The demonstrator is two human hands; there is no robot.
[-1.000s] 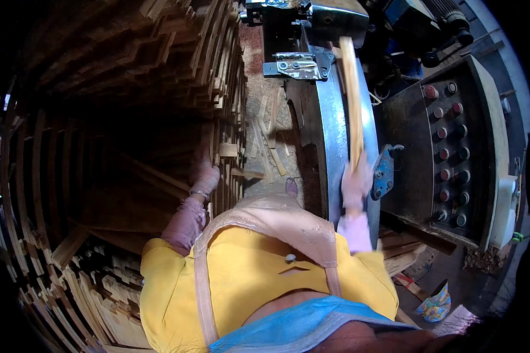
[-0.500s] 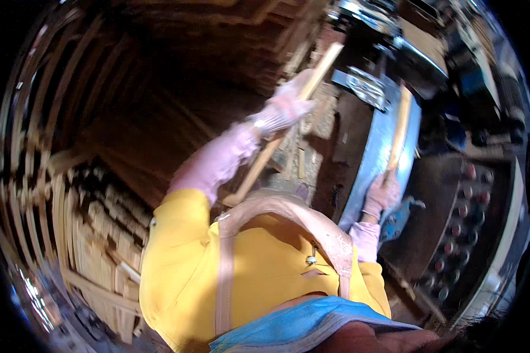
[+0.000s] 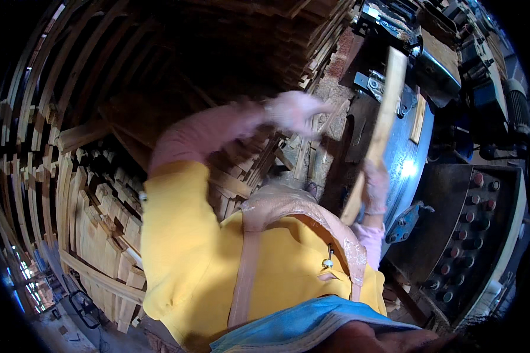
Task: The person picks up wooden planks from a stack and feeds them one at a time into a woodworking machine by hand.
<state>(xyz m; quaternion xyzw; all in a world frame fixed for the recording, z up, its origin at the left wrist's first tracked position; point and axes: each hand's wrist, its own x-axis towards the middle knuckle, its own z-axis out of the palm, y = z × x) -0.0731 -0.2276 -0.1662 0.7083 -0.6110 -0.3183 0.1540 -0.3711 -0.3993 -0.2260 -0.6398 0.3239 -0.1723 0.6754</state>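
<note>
My right hand (image 3: 376,187), in a pale glove, is closed round a long wooden strip (image 3: 383,132). The strip slants up and away over the shiny metal machine bed (image 3: 401,182). A shorter wooden strip (image 3: 418,119) lies on the bed just to its right, running in under the machine. Off to the left, my left hand (image 3: 299,113), also gloved, is in the air and holds nothing. It is blurred, with its fingers stretched toward the machine.
A control panel (image 3: 462,235) with several round buttons stands at the right. Stacked boards (image 3: 109,235) fill the left, and more wood is piled at the far side (image 3: 330,41). Wood scraps and sawdust (image 3: 321,156) cover the floor beside the machine.
My left hand no longer holds the wooden strip it had. My right hand has left the strip on the bed and now grips a strip raised above it.
</note>
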